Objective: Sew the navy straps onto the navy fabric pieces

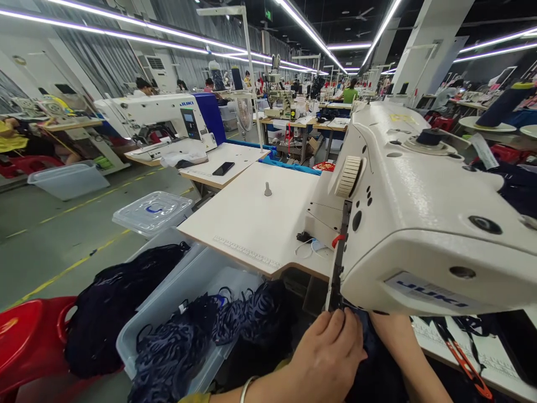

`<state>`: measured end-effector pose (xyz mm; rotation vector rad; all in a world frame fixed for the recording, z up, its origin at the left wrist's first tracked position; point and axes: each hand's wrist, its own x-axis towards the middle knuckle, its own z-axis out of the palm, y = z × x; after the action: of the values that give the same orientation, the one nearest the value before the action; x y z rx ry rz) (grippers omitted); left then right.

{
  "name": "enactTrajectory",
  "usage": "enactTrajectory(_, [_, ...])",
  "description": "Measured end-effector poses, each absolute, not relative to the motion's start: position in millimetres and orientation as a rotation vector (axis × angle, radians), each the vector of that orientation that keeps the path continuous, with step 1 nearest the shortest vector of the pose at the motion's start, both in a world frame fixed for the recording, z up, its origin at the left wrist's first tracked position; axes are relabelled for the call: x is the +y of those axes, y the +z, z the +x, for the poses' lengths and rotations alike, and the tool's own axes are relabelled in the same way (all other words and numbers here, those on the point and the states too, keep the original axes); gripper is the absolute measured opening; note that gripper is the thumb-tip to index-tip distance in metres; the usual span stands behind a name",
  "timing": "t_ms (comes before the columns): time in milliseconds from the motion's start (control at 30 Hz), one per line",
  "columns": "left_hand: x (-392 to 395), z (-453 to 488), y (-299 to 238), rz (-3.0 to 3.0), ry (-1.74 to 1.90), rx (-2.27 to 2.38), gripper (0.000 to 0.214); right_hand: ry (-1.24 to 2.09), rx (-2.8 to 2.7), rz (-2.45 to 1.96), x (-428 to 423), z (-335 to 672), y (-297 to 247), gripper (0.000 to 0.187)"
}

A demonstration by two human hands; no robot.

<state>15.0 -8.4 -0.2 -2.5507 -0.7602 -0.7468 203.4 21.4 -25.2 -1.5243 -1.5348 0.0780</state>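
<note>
My left hand (329,352), with a bracelet on its wrist, is at the needle end of a white JUKI sewing machine (423,246). Its fingers are bent together on dark navy fabric (373,369), which hangs down between my forearms. My right hand (390,330) reaches under the machine head from the right. The head hides its fingers, so their grip does not show. The stitching spot itself is also covered by the head and my left fingers.
A clear plastic bin (130,347) of navy strappy pieces (176,347) stands at left, near a red stool (33,336). Orange-handled snips (465,364) lie on the right. A phone (224,168) rests on the table behind. Other people sit farther off.
</note>
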Motion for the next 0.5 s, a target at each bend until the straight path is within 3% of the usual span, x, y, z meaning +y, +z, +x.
enactTrajectory(500, [-5.6,17.7,-1.1,-2.634,-0.777,-0.734,0.038,0.117,-1.580,-1.530,20.9,205.4,-23.4,0.021])
